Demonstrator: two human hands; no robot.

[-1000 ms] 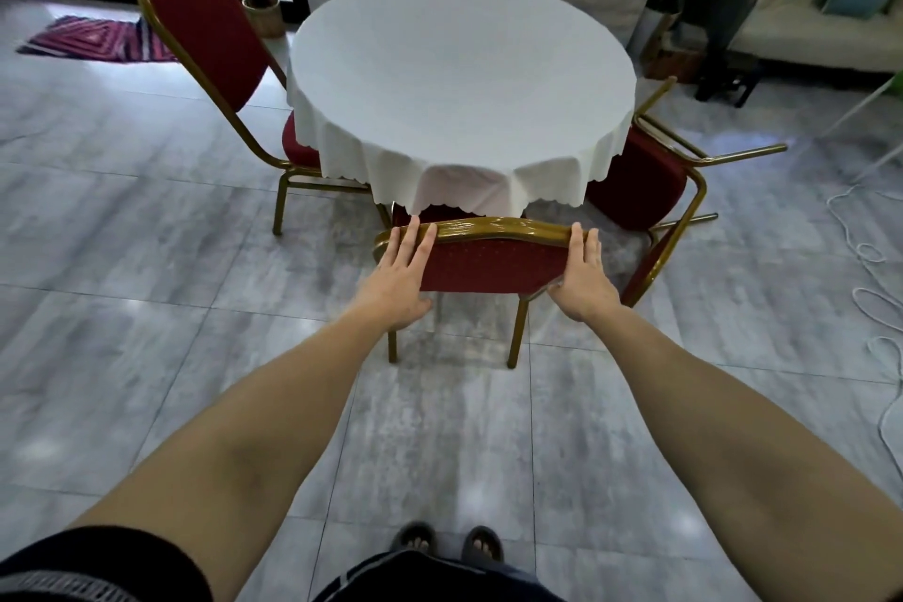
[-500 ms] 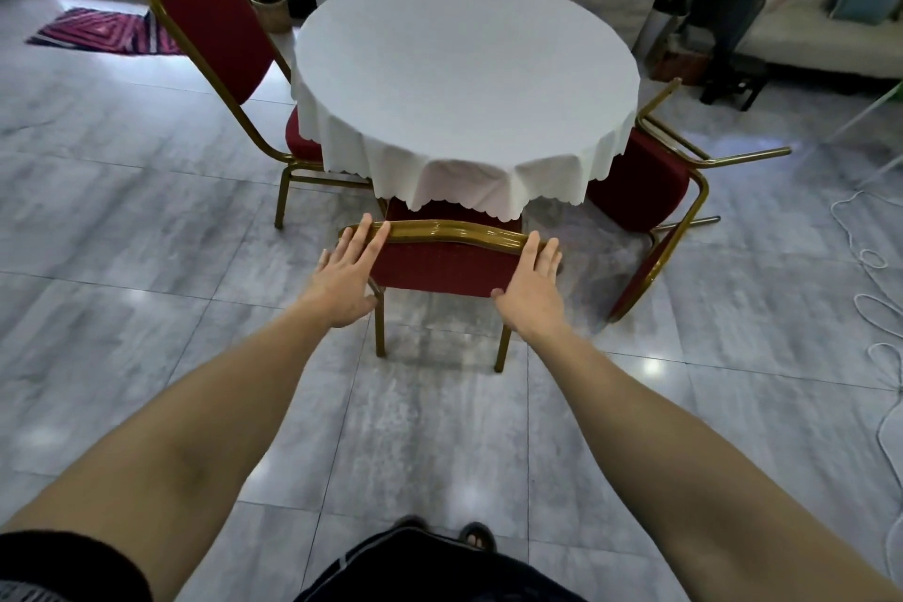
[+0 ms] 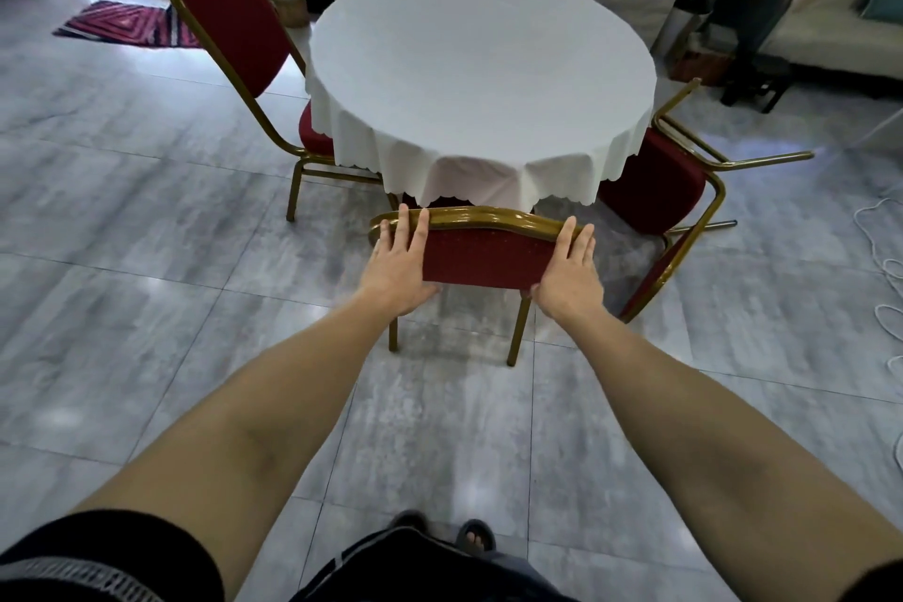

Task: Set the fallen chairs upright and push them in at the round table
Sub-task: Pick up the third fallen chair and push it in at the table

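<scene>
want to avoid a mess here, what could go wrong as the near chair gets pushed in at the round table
1. The tablecloth hangs low right over the near chair; its backrest could catch the hem and drag the cloth.
2. The left hand and right hand lie flat on the backrest rather than gripping it, so an uneven push might skew the chair.
3. The fallen chair lies close on the right, legs sticking out; stepping toward it risks a trip.

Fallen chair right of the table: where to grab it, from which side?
Judging by its pose, the fallen chair lies tipped with its legs pointing right. I'd take the gold backrest frame low near the floor, coming from the near right, away from the table, and swing it upright.
</scene>
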